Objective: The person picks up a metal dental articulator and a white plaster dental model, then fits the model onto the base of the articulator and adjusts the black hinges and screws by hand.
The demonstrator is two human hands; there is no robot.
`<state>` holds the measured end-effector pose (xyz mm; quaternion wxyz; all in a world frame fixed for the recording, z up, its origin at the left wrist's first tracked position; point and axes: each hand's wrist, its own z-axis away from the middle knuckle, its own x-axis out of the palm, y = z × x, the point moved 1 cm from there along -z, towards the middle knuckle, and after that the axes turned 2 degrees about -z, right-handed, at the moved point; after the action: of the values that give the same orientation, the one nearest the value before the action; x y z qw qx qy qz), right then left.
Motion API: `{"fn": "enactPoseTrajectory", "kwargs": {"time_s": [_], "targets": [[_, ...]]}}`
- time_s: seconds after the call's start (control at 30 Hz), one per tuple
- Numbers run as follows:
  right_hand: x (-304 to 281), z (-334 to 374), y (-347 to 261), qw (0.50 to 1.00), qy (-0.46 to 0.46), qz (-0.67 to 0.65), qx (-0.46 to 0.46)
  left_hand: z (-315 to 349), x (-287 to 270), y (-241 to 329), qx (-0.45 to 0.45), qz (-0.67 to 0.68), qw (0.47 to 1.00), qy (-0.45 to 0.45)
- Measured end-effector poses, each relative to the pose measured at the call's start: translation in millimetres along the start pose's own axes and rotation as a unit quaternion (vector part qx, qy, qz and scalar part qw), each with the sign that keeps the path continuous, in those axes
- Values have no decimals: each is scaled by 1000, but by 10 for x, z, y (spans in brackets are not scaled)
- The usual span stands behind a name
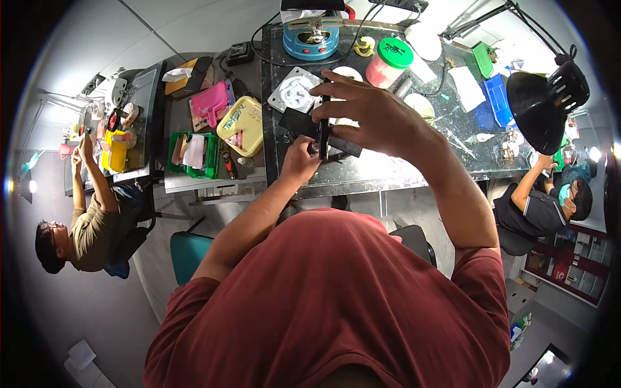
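A black device (324, 139), with a narrow upright part and flat dark plates reaching out to either side, is held above the front half of the speckled dark workbench (274, 157), straight ahead of the person. The left hand (301, 161) comes up from below with the forearm slanting inward, its fingers closed on the device's lower left side. The right hand (375, 116) arches in from the right, its wrist bent and its fingers spread across the upper part; they appear to touch it, but whether they grip it I cannot tell. This hand hides part of the device and of the white round dishes behind it. Just beyond the device to the left lies a pale square tile (279, 98) smeared with white material, its near side partly covered by the device. Farther back stand a blue machine (310, 43) with red buttons and a pink jar with a green lid (388, 61). On the right, a black lamp (543, 110) hangs over the bench near a blue tray (497, 100). To the left are a cream container (242, 126), a pink dustpan (212, 103) and a green basket (211, 169). Co-workers sit at both sides, well apart.
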<state>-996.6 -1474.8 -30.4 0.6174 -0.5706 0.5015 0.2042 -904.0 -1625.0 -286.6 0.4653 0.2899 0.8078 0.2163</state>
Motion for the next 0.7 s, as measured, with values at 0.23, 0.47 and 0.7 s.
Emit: {"fn": "enactPoseTrajectory", "kwargs": {"time_s": [0.23, 0.47, 0.7], "targets": [[90, 37, 5, 999, -2, -16, -43, -65, -205, 268, -38, 12, 999, -1], [112, 34, -22, 996, -8, -28, -78, 51, -261, 320, -93, 51, 994, -23], [83, 13, -93, 996, -28, 29, -75, -74, -119, 256, -197, 216, 951, -105]]}}
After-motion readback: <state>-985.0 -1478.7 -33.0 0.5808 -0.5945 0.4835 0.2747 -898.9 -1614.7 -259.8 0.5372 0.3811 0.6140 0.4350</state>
